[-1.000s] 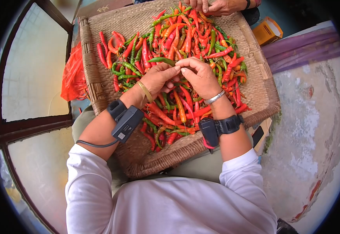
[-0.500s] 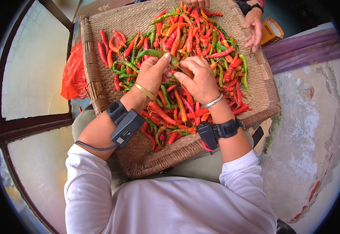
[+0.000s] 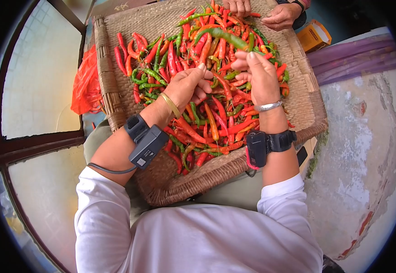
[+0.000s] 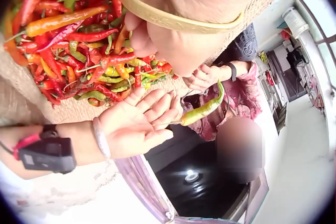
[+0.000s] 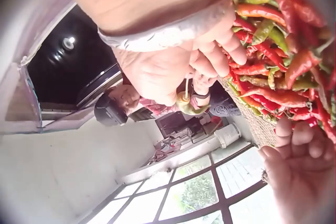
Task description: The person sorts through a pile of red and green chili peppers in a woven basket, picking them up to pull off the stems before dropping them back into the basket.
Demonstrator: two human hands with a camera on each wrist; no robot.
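A long green pepper (image 3: 227,36) hangs over the far part of the pile. My right hand (image 3: 262,82) pinches it by the stem; in the left wrist view this hand (image 4: 131,124) is palm up, with the pepper (image 4: 205,109) pointing away from its fingertips. My left hand (image 3: 182,91) is above the left-middle of the pile, thumb raised and fingers loosely bent, with no pepper in it. The right wrist view shows the left hand (image 5: 304,174) beside the red and green peppers (image 5: 278,98). A gap separates the two hands.
The peppers lie in a shallow woven basket (image 3: 198,186) across the lap. Another person's hands (image 3: 282,17) are at its far edge. A red plastic bag (image 3: 85,84) is left of it; an orange box (image 3: 314,36) stands beyond its right side.
The green pepper, earlier held by my left hand, has passed to my right hand, which has moved right and away from the left. The other person's right-side hand has drawn in over the basket edge.
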